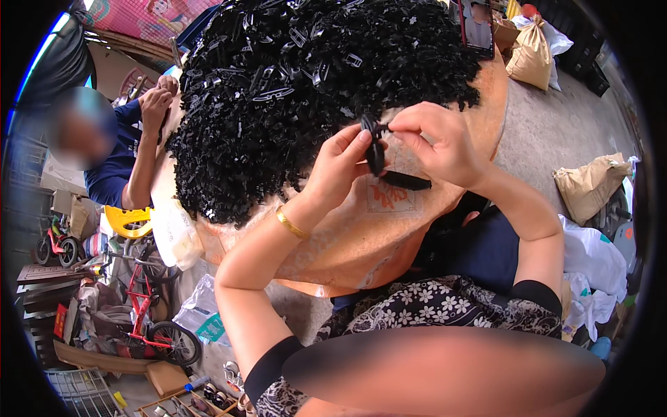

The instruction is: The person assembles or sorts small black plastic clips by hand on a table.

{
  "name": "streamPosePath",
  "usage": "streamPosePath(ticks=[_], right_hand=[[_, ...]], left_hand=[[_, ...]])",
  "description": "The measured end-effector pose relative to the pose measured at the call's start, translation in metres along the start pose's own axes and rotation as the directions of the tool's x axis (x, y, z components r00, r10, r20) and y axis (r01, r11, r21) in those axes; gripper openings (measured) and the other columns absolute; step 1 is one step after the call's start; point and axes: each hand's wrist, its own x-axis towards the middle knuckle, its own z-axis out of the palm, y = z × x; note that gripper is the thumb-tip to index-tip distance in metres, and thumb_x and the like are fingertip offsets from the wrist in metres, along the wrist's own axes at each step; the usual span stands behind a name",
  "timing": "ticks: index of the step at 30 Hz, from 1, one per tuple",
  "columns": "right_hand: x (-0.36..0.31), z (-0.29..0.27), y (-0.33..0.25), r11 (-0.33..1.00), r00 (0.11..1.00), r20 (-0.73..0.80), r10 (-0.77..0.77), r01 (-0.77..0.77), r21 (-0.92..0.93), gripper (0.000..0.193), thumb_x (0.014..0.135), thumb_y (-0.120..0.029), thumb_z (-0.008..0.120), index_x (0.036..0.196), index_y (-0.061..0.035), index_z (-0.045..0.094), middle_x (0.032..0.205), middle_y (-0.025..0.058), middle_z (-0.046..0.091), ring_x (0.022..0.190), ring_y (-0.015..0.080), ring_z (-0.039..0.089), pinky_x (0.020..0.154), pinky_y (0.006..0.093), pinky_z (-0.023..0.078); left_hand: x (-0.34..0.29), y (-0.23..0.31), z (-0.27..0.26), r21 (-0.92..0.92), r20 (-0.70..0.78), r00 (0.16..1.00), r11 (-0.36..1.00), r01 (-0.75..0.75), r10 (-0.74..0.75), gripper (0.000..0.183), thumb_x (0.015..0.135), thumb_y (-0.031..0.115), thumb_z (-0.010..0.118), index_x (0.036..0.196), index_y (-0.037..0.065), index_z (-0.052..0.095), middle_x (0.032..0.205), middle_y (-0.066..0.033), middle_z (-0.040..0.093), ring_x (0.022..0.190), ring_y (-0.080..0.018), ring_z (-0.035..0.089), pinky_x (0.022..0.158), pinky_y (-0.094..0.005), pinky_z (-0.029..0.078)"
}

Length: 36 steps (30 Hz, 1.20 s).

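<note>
A glossy black looped piece [375, 154], perhaps plastic, is gripped between the thumb and fingers of my left hand [337, 167]. Its exact kind is hard to make out. My right hand [443, 142] pinches a small dark bit at the upper right side of that piece, where it seems to touch it. Just below both hands, a flat black strip [406, 181] rests on the orange-brown table cover [333, 243]. Beyond my hands rises a large heap of small black plastic parts [278, 104], some shaped like long open clips.
Across the heap at the left, a co-worker's hands [156, 104] work at the table edge. A phone [476, 28] stands at the far right. Tan sacks [531, 55] sit on the floor beyond. A red bicycle [142, 299] and a yellow plastic item [128, 221] are at left.
</note>
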Motion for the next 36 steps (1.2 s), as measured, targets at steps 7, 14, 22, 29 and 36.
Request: streamPosePath(ticks=[7, 14, 22, 29, 36], right_hand=[[-0.003, -0.004, 0.0, 0.914, 0.906, 0.215, -0.366, 0.393, -0.098, 0.029, 0.063, 0.0, 0.066, 0.092, -0.0053, 0.066, 0.094, 0.0067, 0.065, 0.082, 0.0244, 0.059, 0.068, 0.0326, 0.051], [-0.003, -0.006, 0.011, 0.873, 0.877, 0.285, -0.387, 0.448, -0.194, 0.031, 0.064, -0.003, 0.066, 0.095, -0.0037, 0.065, 0.096, 0.0075, 0.064, 0.085, 0.0254, 0.059, 0.071, 0.0338, 0.051], [0.001, -0.009, 0.005, 0.981, 0.916, 0.36, 0.176, -0.193, 0.012, 0.027, 0.07, -0.012, 0.072, 0.094, -0.0023, 0.065, 0.089, 0.0131, 0.065, 0.081, 0.0269, 0.062, 0.074, 0.0334, 0.048], [0.007, -0.007, 0.017, 0.994, 0.947, 0.303, 0.105, -0.089, -0.065, 0.029, 0.072, -0.014, 0.072, 0.098, -0.0028, 0.065, 0.085, 0.0145, 0.065, 0.072, 0.0272, 0.062, 0.065, 0.0314, 0.05], [0.046, -0.018, 0.11, 0.854, 0.982, 0.191, 0.011, 0.09, -0.513, 0.028, 0.077, -0.007, 0.064, 0.105, -0.0065, 0.064, 0.108, 0.0063, 0.062, 0.103, 0.0253, 0.053, 0.086, 0.035, 0.045]], left_hand=[[-0.002, 0.01, -0.003, 0.036, 0.116, 0.978, 0.985, 0.168, -0.171, 0.026, 0.096, 0.025, 0.048, 0.098, 0.0, 0.056, 0.079, -0.0071, 0.063, 0.058, -0.0122, 0.06, 0.047, -0.021, 0.046], [-0.007, 0.02, 0.008, 0.153, 0.082, 0.986, 0.98, 0.129, -0.143, 0.029, 0.094, 0.018, 0.052, 0.113, -0.004, 0.055, 0.091, -0.0093, 0.063, 0.074, -0.0151, 0.064, 0.063, -0.0241, 0.052], [-0.012, 0.015, 0.006, 0.787, 0.149, 0.971, 0.572, -0.231, 0.186, 0.038, 0.08, 0.001, 0.064, 0.117, -0.001, 0.056, 0.095, -0.0096, 0.066, 0.085, -0.0119, 0.063, 0.075, -0.0254, 0.052], [-0.009, 0.015, 0.01, 0.789, 0.191, 0.906, 0.49, -0.371, 0.378, 0.029, 0.078, 0.006, 0.065, 0.106, -0.001, 0.06, 0.088, -0.0188, 0.066, 0.081, -0.0282, 0.067, 0.071, -0.0314, 0.053], [-0.007, 0.006, 0.015, 0.833, 0.428, 0.875, 0.275, -0.479, 0.228, 0.026, 0.081, 0.013, 0.062, 0.105, 0.003, 0.062, 0.094, -0.0173, 0.061, 0.092, -0.0325, 0.056, 0.085, -0.0389, 0.045]])
